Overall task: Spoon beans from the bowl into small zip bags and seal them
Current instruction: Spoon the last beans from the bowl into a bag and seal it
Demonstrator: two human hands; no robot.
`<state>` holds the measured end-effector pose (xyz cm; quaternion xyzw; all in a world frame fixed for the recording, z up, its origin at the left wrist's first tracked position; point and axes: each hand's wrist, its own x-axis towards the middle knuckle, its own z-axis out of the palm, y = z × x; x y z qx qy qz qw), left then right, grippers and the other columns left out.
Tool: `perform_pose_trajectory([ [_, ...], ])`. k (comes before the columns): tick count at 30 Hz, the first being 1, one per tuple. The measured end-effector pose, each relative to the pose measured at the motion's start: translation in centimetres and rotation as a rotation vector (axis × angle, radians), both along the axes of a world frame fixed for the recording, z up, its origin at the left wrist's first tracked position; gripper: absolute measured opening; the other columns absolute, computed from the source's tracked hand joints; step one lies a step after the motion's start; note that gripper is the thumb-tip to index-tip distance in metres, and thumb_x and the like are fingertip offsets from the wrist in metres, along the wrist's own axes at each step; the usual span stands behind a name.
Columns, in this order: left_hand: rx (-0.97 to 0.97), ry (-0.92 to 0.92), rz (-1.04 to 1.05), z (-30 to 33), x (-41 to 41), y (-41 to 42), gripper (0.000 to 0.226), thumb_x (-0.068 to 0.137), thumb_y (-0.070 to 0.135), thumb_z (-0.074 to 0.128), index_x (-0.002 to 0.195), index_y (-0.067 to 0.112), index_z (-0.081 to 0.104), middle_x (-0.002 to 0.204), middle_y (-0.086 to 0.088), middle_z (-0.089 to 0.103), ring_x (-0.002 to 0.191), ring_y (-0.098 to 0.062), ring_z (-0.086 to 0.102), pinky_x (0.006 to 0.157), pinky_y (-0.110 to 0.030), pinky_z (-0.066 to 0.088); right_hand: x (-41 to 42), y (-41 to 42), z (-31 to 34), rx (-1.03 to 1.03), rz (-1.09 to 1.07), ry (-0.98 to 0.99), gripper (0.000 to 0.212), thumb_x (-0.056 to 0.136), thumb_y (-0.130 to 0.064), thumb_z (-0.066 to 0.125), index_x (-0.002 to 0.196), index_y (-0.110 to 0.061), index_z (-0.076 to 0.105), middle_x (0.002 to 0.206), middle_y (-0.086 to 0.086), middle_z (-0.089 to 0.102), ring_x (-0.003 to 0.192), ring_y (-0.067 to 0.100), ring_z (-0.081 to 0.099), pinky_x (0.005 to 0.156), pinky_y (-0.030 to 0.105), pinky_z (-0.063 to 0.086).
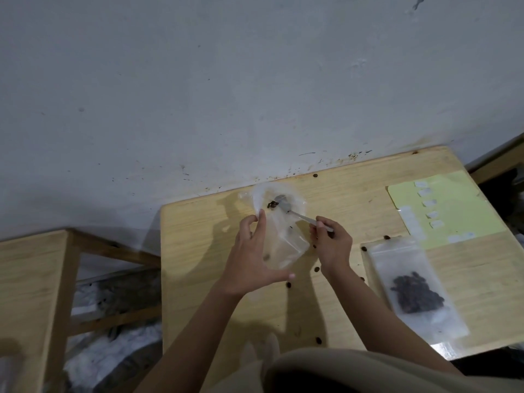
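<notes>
The left hand (251, 256) grips a small clear zip bag (286, 245) just before a clear plastic bowl (276, 198); the right hand (331, 242) pinches a grey spoon (286, 207) over dark beans (272, 205).

a clear plastic bowl (276, 195) sits at the far edge of the table, holding a few dark beans (272, 205) and a spoon (286, 207). just nearer, an empty clear zip bag (283, 245) is held up. to the right lies a filled bag (411, 290) of beans, flat.
</notes>
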<state>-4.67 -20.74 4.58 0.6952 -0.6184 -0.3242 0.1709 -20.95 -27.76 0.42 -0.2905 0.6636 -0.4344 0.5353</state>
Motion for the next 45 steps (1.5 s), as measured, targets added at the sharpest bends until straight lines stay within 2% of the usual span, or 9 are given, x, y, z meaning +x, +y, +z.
perform_pose_trajectory([
  [4,-0.002,0.007,0.023,0.1,0.4,-0.1,0.142,0.048,0.067,0.079,0.148,0.029,-0.014,0.141,0.018,0.000,0.137,-0.016,0.019,0.103,-0.029,0.037,-0.2,-0.2,0.1,0.007,0.053,-0.089,0.021,0.093,-0.004,0.053,0.087,-0.018,0.068,0.088,0.008,0.066,0.079,0.016,0.065,0.078,0.029,0.056],
  [8,0.002,-0.014,0.044,0.0,0.8,0.0,0.143,0.047,0.069,0.079,0.148,0.030,-0.015,0.142,0.015,0.003,0.137,-0.015,0.017,0.105,-0.033,0.037,-1.2,-0.2,0.2,0.000,0.109,-0.124,0.020,0.094,-0.006,0.053,0.087,-0.018,0.068,0.083,0.009,0.066,0.075,0.015,0.064,0.067,0.021,0.056],
  [15,0.013,-0.129,0.058,-0.2,1.1,0.3,0.144,0.046,0.070,0.078,0.149,0.027,-0.014,0.147,0.005,0.004,0.137,-0.022,0.020,0.105,-0.040,0.039,-3.2,-0.3,2.0,-0.053,0.136,-0.168,0.015,0.094,-0.003,0.052,0.092,-0.008,0.066,0.086,0.013,0.063,0.074,0.014,0.064,0.072,0.023,0.058],
  [23,0.038,-0.210,0.107,-0.7,0.9,0.4,0.143,0.047,0.069,0.078,0.149,0.025,-0.012,0.148,0.000,0.005,0.134,-0.025,0.024,0.105,-0.037,0.036,-5.6,-0.2,5.7,-0.237,0.236,-0.066,0.018,0.093,-0.001,0.051,0.090,-0.011,0.066,0.083,0.011,0.065,0.068,0.007,0.065,0.072,0.023,0.058],
  [27,0.044,-0.199,0.118,-0.6,0.7,0.3,0.142,0.046,0.069,0.079,0.150,0.023,-0.008,0.146,0.001,0.006,0.133,-0.025,0.026,0.101,-0.038,0.040,-5.5,0.6,7.1,-0.380,0.434,0.106,0.024,0.091,0.000,0.054,0.088,-0.019,0.068,0.083,0.005,0.069,0.074,0.009,0.067,0.072,0.023,0.057],
  [30,0.034,-0.193,0.121,-0.5,0.4,0.1,0.141,0.047,0.068,0.079,0.150,0.021,-0.005,0.145,-0.001,0.008,0.131,-0.025,0.028,0.099,-0.037,0.041,-4.9,0.8,7.4,-0.419,0.437,0.170,0.023,0.091,-0.003,0.055,0.088,-0.022,0.067,0.083,0.000,0.069,0.077,0.012,0.068,0.072,0.024,0.057],
  [35,0.012,-0.159,0.129,-0.3,0.5,0.3,0.142,0.046,0.069,0.078,0.150,0.023,-0.006,0.143,0.003,0.008,0.130,-0.024,0.028,0.098,-0.038,0.043,-3.8,0.0,6.3,-0.342,0.266,0.137,0.010,0.093,-0.008,0.055,0.092,-0.009,0.065,0.081,0.003,0.066,0.073,0.012,0.067,0.073,0.026,0.058],
  [40,0.010,-0.144,0.133,-0.4,1.0,0.5,0.141,0.049,0.067,0.078,0.149,0.024,-0.010,0.144,0.004,0.006,0.133,-0.024,0.026,0.099,-0.036,0.041,-2.3,-1.0,5.2,-0.144,0.064,-0.087,0.015,0.095,-0.008,0.052,0.083,-0.007,0.062,0.074,0.010,0.063,0.065,0.015,0.061,0.069,0.029,0.058],
  [45,-0.010,-0.127,0.112,-0.2,1.3,0.7,0.139,0.051,0.066,0.078,0.149,0.025,-0.011,0.145,0.005,0.005,0.135,-0.024,0.023,0.102,-0.037,0.040,-1.3,-1.0,3.6,-0.091,0.148,-0.020,0.018,0.094,-0.010,0.054,0.078,-0.012,0.063,0.071,0.007,0.064,0.065,0.016,0.062,0.077,0.037,0.056],
])
